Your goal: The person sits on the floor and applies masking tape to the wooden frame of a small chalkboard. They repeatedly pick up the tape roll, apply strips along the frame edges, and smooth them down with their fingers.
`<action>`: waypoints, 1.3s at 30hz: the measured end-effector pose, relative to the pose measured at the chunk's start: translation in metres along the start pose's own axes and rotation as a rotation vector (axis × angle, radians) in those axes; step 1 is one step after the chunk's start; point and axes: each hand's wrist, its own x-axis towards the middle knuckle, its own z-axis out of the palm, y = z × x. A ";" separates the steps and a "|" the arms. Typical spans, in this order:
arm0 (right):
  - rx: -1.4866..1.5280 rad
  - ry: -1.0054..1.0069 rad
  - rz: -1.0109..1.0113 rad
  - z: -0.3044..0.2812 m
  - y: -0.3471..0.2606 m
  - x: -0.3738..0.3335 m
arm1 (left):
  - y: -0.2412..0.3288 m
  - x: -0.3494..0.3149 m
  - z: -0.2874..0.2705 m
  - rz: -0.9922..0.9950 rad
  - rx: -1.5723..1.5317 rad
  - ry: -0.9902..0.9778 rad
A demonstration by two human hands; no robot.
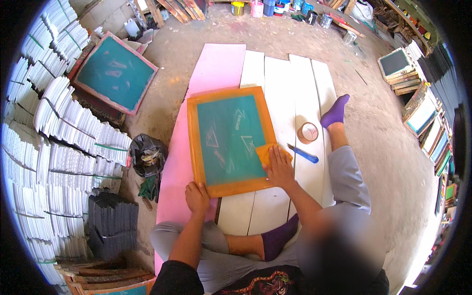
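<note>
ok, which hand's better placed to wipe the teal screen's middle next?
Right, I'd say: the right hand lies over the orange cloth at the near-right edge of the teal screen. The left hand is at the near-left corner of the orange frame, no cloth showing.

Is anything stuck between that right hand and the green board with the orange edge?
Yes, an orange-yellow cloth is under the right hand, at the right edge of the green board, near its lower corner. Nothing else visible is in between: the blue knife and tape roll lie off to the right.
</note>
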 end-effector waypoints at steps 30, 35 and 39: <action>0.050 -0.015 0.019 -0.002 0.008 0.044 | 0.010 0.000 -0.005 -0.044 -0.004 -0.034; 0.052 0.090 0.099 0.020 0.022 0.195 | 0.009 -0.004 -0.009 -0.020 -0.031 -0.010; 0.060 -0.044 0.231 0.016 0.024 0.276 | 0.012 -0.005 -0.008 -0.064 -0.011 -0.024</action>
